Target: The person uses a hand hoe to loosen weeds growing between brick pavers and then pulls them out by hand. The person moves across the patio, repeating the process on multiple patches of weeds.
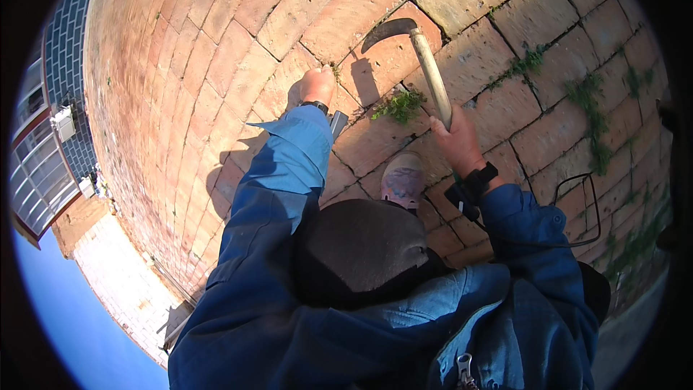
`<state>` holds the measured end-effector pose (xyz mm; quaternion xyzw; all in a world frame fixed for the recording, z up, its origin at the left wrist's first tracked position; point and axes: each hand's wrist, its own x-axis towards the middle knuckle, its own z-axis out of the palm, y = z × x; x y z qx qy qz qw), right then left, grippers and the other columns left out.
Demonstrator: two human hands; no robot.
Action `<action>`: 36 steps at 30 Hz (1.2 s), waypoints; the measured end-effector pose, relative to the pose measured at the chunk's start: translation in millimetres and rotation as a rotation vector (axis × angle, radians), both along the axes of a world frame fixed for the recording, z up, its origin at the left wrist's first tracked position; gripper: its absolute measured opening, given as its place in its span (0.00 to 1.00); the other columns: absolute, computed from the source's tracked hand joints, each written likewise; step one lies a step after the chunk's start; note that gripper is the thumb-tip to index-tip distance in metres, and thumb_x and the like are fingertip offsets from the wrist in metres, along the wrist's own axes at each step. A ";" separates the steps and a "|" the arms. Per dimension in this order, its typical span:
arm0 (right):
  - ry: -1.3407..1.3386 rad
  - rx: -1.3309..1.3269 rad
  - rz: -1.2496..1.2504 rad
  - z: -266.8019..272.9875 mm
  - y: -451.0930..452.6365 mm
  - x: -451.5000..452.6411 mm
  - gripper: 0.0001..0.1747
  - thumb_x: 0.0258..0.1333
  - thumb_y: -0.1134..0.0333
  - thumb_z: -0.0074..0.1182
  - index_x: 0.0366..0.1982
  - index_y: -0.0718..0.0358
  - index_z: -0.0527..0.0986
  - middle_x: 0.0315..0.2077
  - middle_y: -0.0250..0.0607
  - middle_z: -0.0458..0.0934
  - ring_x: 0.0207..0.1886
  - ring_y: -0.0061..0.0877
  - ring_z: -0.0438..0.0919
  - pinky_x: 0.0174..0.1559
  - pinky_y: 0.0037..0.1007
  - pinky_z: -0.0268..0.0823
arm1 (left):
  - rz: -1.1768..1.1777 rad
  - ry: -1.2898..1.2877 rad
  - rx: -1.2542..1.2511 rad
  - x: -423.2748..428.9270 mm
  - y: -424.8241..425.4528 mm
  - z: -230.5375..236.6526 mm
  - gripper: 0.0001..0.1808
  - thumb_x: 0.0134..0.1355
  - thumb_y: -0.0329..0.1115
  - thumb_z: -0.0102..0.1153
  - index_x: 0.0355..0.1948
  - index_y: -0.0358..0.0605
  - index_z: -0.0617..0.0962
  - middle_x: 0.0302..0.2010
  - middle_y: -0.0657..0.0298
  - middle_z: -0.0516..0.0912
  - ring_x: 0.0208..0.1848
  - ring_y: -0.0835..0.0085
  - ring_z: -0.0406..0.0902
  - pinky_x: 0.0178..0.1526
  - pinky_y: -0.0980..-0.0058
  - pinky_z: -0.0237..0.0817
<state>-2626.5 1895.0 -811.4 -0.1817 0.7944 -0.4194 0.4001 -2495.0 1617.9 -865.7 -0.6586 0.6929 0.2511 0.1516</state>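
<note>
My right hand (459, 138) grips the wooden handle of a sickle (431, 70), whose dark curved blade points left above the brick paving (373, 143). My left hand (317, 86) is bent down at the paving, its fingers closed at a small weed (335, 71) in a joint; the fingertips are partly hidden, so whether they pinch it I cannot tell. A leafy green weed (399, 106) grows from a joint between my two hands. Black straps with devices are on both wrists.
More weeds (526, 62) grow in the joints at the upper right, with a longer strip of them (593, 114) further right. My shoe (403, 179) stands on the bricks below the leafy weed. A black cable (598, 206) loops beside my right forearm. A building with windows (40, 162) is at the far left.
</note>
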 end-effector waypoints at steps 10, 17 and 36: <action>-0.098 -0.097 -0.024 -9.1 -21.9 15.0 0.14 0.54 0.64 0.56 0.30 0.68 0.67 0.21 0.52 0.73 0.24 0.39 0.74 0.28 0.37 0.64 | -0.217 0.291 -0.126 44.3 52.4 10.9 0.21 0.58 0.47 0.50 0.26 0.38 0.79 0.25 0.44 0.78 0.31 0.46 0.76 0.35 0.57 0.66; -0.145 -0.037 -0.124 -13.2 -11.6 3.0 0.15 0.55 0.63 0.55 0.29 0.68 0.67 0.19 0.48 0.72 0.21 0.34 0.71 0.26 0.34 0.64 | 0.240 0.693 0.021 40.3 5.8 80.3 0.19 0.66 0.43 0.48 0.23 0.40 0.72 0.16 0.63 0.73 0.15 0.81 0.67 0.19 0.81 0.58; -0.246 0.063 -0.130 11.1 -3.9 -30.4 0.12 0.61 0.63 0.50 0.34 0.63 0.63 0.17 0.29 0.63 0.12 0.14 0.61 0.12 0.21 0.56 | 0.249 0.001 -0.498 208.1 -37.6 -7.6 0.20 0.48 0.29 0.62 0.44 0.36 0.76 0.39 0.49 0.81 0.42 0.57 0.79 0.43 0.66 0.69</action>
